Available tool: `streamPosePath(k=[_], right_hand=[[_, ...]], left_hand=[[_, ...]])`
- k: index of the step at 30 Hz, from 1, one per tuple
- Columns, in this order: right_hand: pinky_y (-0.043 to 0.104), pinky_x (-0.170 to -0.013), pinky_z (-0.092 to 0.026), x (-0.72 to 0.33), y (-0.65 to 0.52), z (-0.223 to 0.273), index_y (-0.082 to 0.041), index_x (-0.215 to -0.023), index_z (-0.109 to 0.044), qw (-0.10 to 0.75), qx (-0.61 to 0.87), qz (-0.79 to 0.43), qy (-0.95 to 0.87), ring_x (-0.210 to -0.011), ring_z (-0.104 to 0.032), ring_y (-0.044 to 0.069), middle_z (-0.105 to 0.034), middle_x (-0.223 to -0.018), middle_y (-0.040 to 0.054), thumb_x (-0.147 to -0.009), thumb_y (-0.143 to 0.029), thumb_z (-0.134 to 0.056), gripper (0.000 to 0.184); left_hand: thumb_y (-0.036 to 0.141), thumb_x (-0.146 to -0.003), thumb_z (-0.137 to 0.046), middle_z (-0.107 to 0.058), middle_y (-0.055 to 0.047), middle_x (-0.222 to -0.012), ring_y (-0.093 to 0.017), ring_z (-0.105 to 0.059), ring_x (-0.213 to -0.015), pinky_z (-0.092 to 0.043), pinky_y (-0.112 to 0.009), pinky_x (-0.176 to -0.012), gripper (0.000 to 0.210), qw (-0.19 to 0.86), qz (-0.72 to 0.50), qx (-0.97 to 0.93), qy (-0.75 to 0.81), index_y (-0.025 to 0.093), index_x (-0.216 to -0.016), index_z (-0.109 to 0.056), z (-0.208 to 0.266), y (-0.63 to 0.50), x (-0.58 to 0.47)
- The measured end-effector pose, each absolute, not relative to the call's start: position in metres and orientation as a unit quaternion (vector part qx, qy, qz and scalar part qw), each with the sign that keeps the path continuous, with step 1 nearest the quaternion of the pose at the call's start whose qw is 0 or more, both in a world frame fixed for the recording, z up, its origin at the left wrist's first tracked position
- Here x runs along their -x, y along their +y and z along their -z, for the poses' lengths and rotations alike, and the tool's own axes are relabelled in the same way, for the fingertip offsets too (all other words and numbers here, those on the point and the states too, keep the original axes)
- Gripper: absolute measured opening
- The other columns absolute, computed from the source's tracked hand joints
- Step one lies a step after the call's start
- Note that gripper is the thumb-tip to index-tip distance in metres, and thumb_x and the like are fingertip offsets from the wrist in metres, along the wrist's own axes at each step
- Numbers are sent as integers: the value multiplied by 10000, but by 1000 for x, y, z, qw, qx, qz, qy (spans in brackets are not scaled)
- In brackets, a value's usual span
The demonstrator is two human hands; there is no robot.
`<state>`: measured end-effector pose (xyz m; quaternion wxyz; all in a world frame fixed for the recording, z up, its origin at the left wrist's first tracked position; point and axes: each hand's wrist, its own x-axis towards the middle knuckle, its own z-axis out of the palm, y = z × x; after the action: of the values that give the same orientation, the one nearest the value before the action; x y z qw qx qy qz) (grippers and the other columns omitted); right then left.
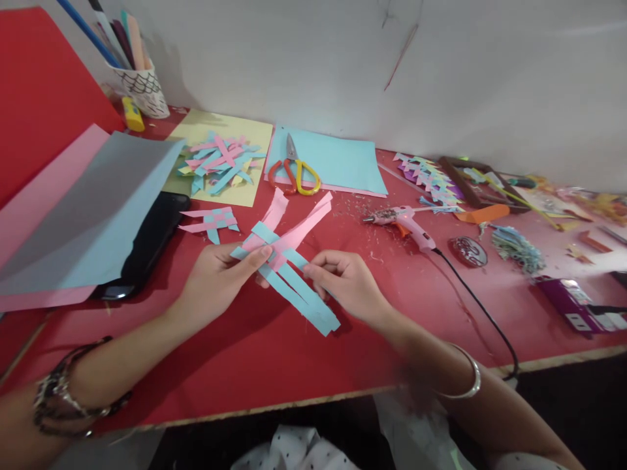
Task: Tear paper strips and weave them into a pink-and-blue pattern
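Note:
Woven paper strips point(294, 287), pink and light blue, are held up above the red table. My left hand point(230, 271) is closed on the woven crossing, thumb on top and fingers partly hidden beneath. On the right side, my right hand point(345, 284) pinches the edge of a blue strip, its fingers curled. The pink strips point(306, 222) fan out away from me, and the blue ones slant down to the right. A smaller woven pink and blue piece point(215, 220) lies on the table beyond my left hand.
Scissors point(294, 170) lie on blue paper point(337, 156). Cut strips point(225, 160) are heaped on a yellow sheet point(196, 121). A pink glue gun point(409, 225) with a black cord rests at right. Large sheets point(88, 215) and a black object point(151, 241) sit at left.

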<state>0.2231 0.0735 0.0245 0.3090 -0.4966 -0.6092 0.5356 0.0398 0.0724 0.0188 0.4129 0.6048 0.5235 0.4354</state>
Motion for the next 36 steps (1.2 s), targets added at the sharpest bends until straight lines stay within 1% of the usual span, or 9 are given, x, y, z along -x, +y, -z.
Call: streamPosePath(k=[3,9,17,23,28,30,32,34,36], right_hand=[[158,-420,-348,-223,74,-26,-159,-593,-522,312,494,-527,-617,-418,-466,36,-531,-475,-54,-754,-274,-536,198],[169,-505,-403,-224,75,-34,-162,-591,-524,301,474,-495,-663,-505,-523,48,-572,-538,-38,-765,-208,-510,181],[159,-431,-347,-228,74,-34,-162,-613,-503,280,471,-491,-677,-412,-447,32,-515,-463,-62,-788,-248,-508,194],[176,-518,-396,-227,75,-27,-163,-611,-508,298,467,-446,-703,-519,-518,59,-559,-546,-38,-765,-237,-531,173],[188,-489,-370,-228,75,-28,-172,-642,-519,288,470,-443,-707,-475,-494,66,-531,-505,-47,-792,-275,-503,182],[204,-534,-370,-228,74,-28,-174,-644,-527,283,468,-411,-729,-498,-500,68,-552,-530,-43,-797,-270,-502,183],[234,-631,-370,-228,75,-28,-174,-645,-538,275,466,-361,-759,-555,-517,72,-597,-602,-33,-799,-260,-510,179],[266,-711,-347,-228,75,-26,-176,-655,-550,262,466,-321,-782,-597,-527,77,-621,-650,-30,-812,-265,-505,186],[285,-748,-324,-228,75,-25,-180,-673,-562,252,465,-303,-793,-611,-530,80,-625,-653,-32,-826,-273,-493,192]], left_hand=[[320,-724,-506,-606,29,-480,-106,-564,-513,-474,-206,-564,308,414,-432,-601,530,196,-446,-552,-19,74,-40],[310,-707,-519,-614,21,-480,-109,-566,-507,-471,-213,-562,298,408,-432,-593,543,196,-434,-552,-20,75,-38],[324,-715,-522,-621,24,-498,-107,-568,-518,-472,-211,-576,302,415,-431,-590,543,195,-444,-558,-19,74,-37],[337,-715,-520,-608,24,-479,-106,-554,-504,-464,-211,-556,318,414,-446,-580,542,195,-432,-547,-20,77,-36],[280,-709,-534,-598,53,-487,-85,-549,-527,-452,-179,-572,275,441,-427,-581,534,195,-447,-557,-25,76,-36],[277,-721,-524,-595,58,-497,-80,-551,-538,-451,-168,-575,273,450,-423,-583,529,197,-463,-562,-26,76,-36],[282,-740,-499,-582,56,-487,-76,-544,-527,-453,-165,-574,298,448,-419,-592,522,196,-460,-554,-26,76,-36],[284,-754,-482,-572,54,-473,-76,-543,-519,-458,-166,-585,315,445,-413,-605,516,195,-459,-547,-26,76,-37],[289,-762,-478,-567,55,-454,-77,-548,-512,-460,-164,-586,320,445,-406,-609,516,195,-463,-544,-26,75,-37]])
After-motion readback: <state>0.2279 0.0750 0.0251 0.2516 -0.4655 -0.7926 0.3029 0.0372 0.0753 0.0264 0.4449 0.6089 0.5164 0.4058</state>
